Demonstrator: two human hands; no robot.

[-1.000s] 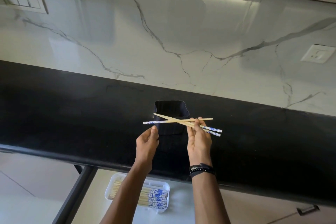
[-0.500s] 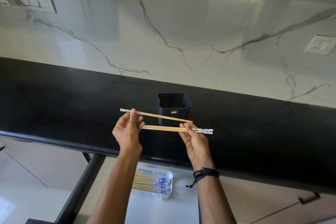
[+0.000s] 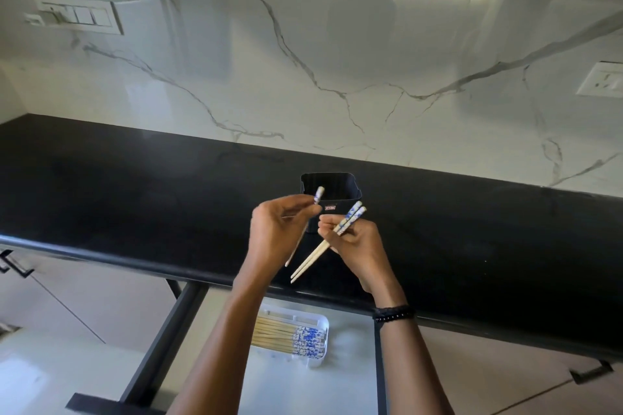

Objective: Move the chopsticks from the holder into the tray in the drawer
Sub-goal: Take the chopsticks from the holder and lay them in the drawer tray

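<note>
A black square holder (image 3: pixel 340 185) stands on the black counter, and I see no chopsticks in it. My left hand (image 3: pixel 279 232) pinches a single chopstick (image 3: pixel 318 194), blue-patterned end up. My right hand (image 3: pixel 357 242) grips a pair of chopsticks (image 3: pixel 323 246) that slant down to the left, patterned ends up near the holder. Below the counter edge, a white tray (image 3: pixel 322 323) in the open drawer holds several chopsticks (image 3: pixel 290 339) lying side by side with patterned ends to the right.
The black counter (image 3: pixel 135 199) runs across the view under a white marble wall. The open drawer (image 3: pixel 350 381) has a dark frame, with a rail (image 3: pixel 161 340) on its left. Cabinet handles (image 3: pixel 13 266) sit at the left and lower right.
Both hands turned their chopsticks from lying level to slanting steeply, patterned ends up. The hands drew closer together in front of the holder.
</note>
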